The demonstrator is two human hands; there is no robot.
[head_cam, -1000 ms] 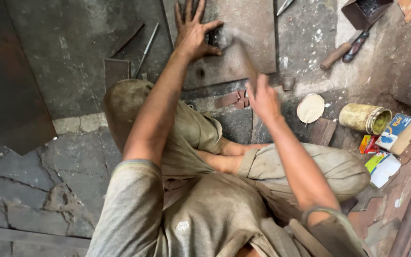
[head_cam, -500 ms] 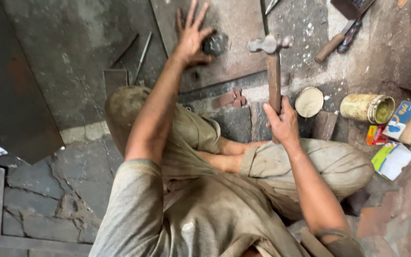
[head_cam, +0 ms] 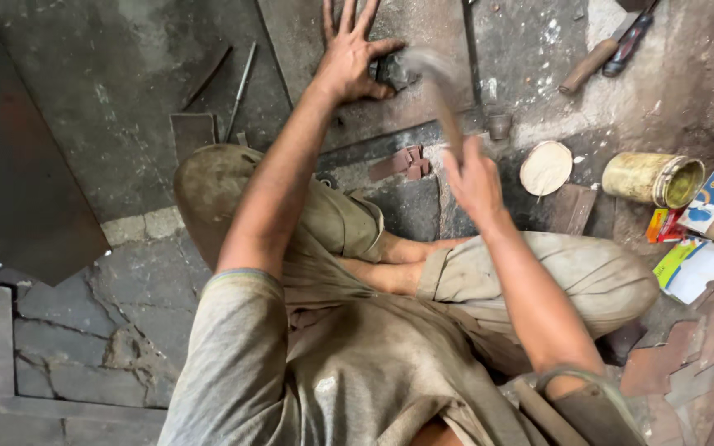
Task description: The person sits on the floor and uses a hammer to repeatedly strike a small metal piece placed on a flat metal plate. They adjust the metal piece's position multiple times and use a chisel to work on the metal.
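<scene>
Swung down since the earlier frame, hammer [head_cam: 440, 91], gripped in right hand [head_cam: 473, 177], points its blurred head toward the small block [head_cam: 394, 73] beside splayed left hand [head_cam: 349, 58]; handle runs away from the body; dusty workshop floor [head_cam: 84, 107].

The left hand [head_cam: 355, 56] is pressing flat, fingers spread, on a metal sheet [head_cam: 423, 91] lying on the floor, while the right hand [head_cam: 474, 177] is gripping a blurred hammer [head_cam: 438, 87] beside a small dark piece [head_cam: 394, 73].
</scene>
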